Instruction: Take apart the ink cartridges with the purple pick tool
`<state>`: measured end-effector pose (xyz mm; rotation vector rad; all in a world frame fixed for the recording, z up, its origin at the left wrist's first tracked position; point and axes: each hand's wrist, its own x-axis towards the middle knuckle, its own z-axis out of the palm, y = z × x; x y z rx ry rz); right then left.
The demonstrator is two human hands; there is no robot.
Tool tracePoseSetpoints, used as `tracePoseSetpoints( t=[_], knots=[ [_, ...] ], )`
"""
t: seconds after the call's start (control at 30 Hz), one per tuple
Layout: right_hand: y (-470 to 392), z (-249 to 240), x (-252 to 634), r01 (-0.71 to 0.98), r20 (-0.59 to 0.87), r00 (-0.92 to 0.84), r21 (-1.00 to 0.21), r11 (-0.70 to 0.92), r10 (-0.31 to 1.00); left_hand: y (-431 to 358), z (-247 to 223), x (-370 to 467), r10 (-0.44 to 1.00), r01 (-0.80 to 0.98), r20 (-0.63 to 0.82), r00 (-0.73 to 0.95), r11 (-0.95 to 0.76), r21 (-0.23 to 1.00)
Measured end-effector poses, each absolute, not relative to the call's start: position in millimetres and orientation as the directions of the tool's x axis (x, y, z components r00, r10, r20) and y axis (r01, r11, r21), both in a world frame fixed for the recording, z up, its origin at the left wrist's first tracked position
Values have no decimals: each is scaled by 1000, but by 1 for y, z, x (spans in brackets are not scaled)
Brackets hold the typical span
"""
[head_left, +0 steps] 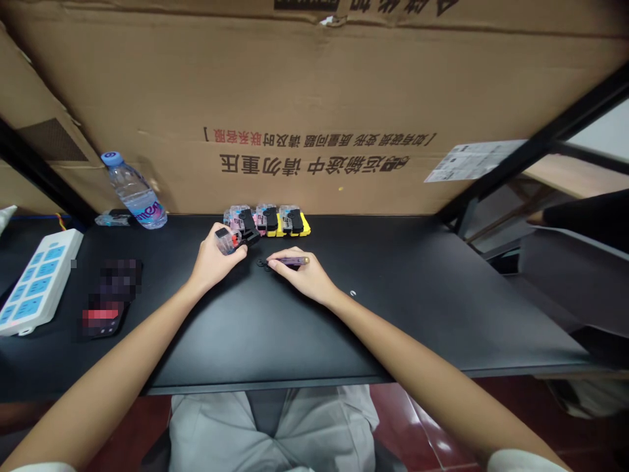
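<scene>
Between left fingers (230, 244) sits a small cartridge (227, 240); right fingers (289, 254) pinch a thin tool (287, 261) on the bench (393, 308), near joining.

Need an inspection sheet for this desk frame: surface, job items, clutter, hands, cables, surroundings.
Surface: black desk, mostly bare in front of the hands.
Job's things: clear ink cartridge with red part in the left hand; purple pen-like tool flat on the desk under the right hand; row of cartridges against the cardboard.
Clutter: water bottle, blurred phone, power strip.
Grips: left hand closed on the cartridge; right hand pinching the tool.
Cables: short red and yellow length at far left.
Surroundings: printed cardboard sheet behind the desk, black frame bars.
</scene>
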<state>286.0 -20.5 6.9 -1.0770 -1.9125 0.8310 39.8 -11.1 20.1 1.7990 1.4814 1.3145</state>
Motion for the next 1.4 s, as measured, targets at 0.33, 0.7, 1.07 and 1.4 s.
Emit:
tracePoseSetpoints(
  t=[0.33,0.7,1.07,1.4],
  knots=[
    [-13,12,308,409,245,-222,-855,318,944,-12,19,43,977,309,213,-20,-197,930],
    [-16,19,306,389,213,-272,-867,310,938,-14,19,45,988,177,93,121,-114,978],
    [-15,19,312,335,212,-224,-900,280,951,-16,25,48,979,136,129,156,-150,979],
    [-16,25,317,305,377,-139,-864,402,916,-17,26,51,980,48,99,172,-108,993]
  ],
)
